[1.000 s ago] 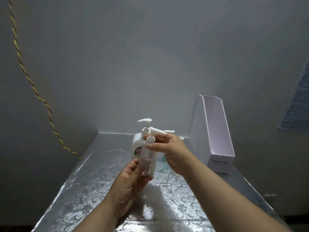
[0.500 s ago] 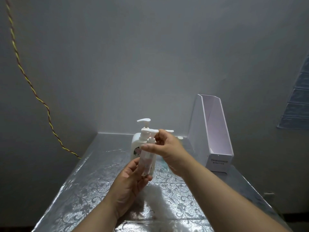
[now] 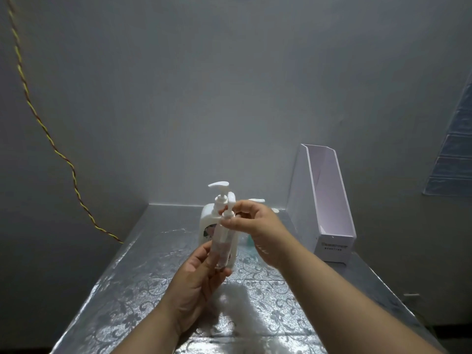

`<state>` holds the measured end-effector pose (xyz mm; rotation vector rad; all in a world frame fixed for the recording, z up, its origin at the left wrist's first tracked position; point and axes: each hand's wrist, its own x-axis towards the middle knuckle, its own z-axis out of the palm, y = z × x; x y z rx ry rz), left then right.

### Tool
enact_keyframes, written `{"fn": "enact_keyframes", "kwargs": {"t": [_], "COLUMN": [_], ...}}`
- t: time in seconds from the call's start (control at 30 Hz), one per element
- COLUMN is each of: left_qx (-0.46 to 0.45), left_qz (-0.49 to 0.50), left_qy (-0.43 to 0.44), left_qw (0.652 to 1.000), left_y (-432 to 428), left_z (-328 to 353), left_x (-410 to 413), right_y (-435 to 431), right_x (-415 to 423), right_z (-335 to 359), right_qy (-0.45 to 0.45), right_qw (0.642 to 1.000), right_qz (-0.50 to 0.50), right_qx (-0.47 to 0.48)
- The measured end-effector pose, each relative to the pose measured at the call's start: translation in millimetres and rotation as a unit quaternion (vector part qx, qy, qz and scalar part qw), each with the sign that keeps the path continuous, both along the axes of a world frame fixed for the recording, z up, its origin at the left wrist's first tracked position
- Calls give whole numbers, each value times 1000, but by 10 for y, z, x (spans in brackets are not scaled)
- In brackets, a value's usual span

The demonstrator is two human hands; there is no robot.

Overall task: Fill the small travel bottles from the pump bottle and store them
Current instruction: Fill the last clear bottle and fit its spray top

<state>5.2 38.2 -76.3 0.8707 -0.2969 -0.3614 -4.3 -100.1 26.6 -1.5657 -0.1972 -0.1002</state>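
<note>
- Grip: left hand curled round the lower half of the small travel bottle, thumb and fingers closed on the clear barrel. Right hand pinching the white pump cap at the bottle's top, fingertips closed on the collar.
- Table: silver, flower-patterned top beneath both hands, with the held bottle raised clear of it.
- Storage box: white, open-topped, upright at the back right of the table. Set to the right of the grip and farther back, well apart from the held bottle; right hand the nearer of the two.
- Pump bottle: white, upright, directly behind the travel bottle and partly hidden by it, nozzle pointing left.
- Travel bottle, detail: long axis near vertical, top leaning slightly right. Cap end up, base end at the left fingertips. Fill level not readable through the clear wall.
- Pump cap, detail: in line with the bottle's neck; fully seated or loose, impossible to tell.
- Judged step: a twist of the cap about the bottle's long axis, left hand as anchor, right hand as turner; tightening or loosening not decidable here. For storing, a carry rightward to the box.
</note>
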Motion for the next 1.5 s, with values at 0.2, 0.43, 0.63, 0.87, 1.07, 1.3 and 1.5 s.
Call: {"fn": "enact_keyframes", "kwargs": {"t": [0.2, 0.43, 0.63, 0.87, 1.07, 1.3, 1.5], "left_qx": [10, 10, -12, -6, 8, 8, -1], "left_qz": [-1, -2, -10, -11, -10, -4, -7], "left_qy": [-8, -8, 1, -1, 9, 7, 13], "left_qw": [1000, 1000, 1000, 1000, 1000, 1000, 1000], "left_y": [-2, -9, -2, -6, -18, -26, 2], "left_z": [-4, 8, -1, -1, -14, 10, -11], "left_x": [-1, -2, 6, -2, 12, -4, -6], "right_y": [3, 10, -19, -11, 18, -4, -25], "right_x": [0, 28, 50, 49, 66, 69, 45], "right_z": [-2, -56, -48, -47, -72, -23, 20], "right_qy": [12, 11, 1, 16, 19, 13, 11], "right_qw": [999, 1000, 1000, 999, 1000, 1000, 999], "right_qz": [28, 1, 6, 32, 5, -2, 30], "right_qx": [20, -19, 3, 13, -6, 23, 0]}}
